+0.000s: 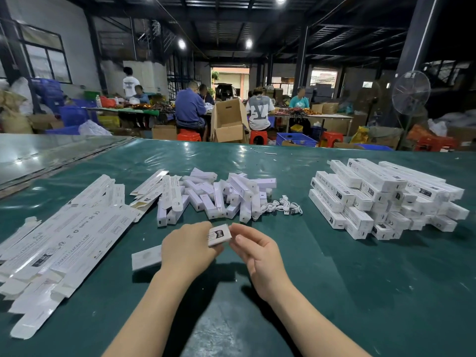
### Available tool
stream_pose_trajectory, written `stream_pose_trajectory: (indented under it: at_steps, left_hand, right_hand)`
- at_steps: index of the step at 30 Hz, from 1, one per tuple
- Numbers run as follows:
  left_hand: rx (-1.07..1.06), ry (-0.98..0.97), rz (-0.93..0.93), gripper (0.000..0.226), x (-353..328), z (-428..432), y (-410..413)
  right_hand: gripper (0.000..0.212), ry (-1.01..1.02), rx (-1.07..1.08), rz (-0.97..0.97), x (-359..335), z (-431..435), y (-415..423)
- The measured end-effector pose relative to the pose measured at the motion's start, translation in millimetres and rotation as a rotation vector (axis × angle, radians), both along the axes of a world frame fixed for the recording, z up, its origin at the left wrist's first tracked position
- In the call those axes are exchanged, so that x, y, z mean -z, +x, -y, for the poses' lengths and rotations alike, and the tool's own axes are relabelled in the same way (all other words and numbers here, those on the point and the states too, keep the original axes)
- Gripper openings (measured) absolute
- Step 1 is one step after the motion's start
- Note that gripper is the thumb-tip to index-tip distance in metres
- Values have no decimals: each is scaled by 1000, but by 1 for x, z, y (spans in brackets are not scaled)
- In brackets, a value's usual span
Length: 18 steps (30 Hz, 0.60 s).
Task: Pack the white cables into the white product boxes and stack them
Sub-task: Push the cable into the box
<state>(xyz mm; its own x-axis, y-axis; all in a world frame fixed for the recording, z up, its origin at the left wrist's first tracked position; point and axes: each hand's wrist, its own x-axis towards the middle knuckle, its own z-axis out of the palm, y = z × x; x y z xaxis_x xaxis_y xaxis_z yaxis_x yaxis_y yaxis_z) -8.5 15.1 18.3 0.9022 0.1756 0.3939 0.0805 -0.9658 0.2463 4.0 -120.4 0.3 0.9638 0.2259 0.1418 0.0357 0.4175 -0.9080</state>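
Over the bench [322, 284], the left hand [186, 249] and right hand [255, 251] are gripping one box [219, 235]; a stack [381, 199] is sitting packed, cables [282, 206] and flat boxes [77, 240] waiting.

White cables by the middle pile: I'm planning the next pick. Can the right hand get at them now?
Probably yes: the cables lie loose just beyond the right hand, nothing between, though it pinches the box now.

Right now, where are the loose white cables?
Head view: the white cables lie on the green table at the right edge of the middle heap, left of the stacked boxes.
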Motion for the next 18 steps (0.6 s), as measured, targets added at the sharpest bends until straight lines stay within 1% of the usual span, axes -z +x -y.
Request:
stream_pose_trajectory:
  at_steps: [2, 3, 7, 10, 13, 15, 18]
  left_hand:
    - [4, 9, -11, 28, -2, 4, -1]
    - [7, 13, -15, 29, -2, 7, 0]
    - [26, 1, -35, 27, -4, 15, -1]
    - [60, -43, -48, 25, -7, 13, -1]
    - [81, -92, -39, 23, -11, 9, -1]
    - [97, -139, -25, 23, -12, 8, -2]
    - [104, -163, -10, 26, -12, 8, -2]
  right_hand:
    - [32, -122, 41, 90, -1, 1, -1]
    - [35, -146, 58, 121, -1, 1, -1]
    - [40, -132, 77, 131, -4, 1, -5]
    - [41, -185, 35, 149, -6, 2, -7]
    - [47, -255, 3, 258, -6, -1, -12]
    - [53, -324, 48, 349, -4, -4, -14]
    - [59, -407, 91, 428, 1, -5, -14]
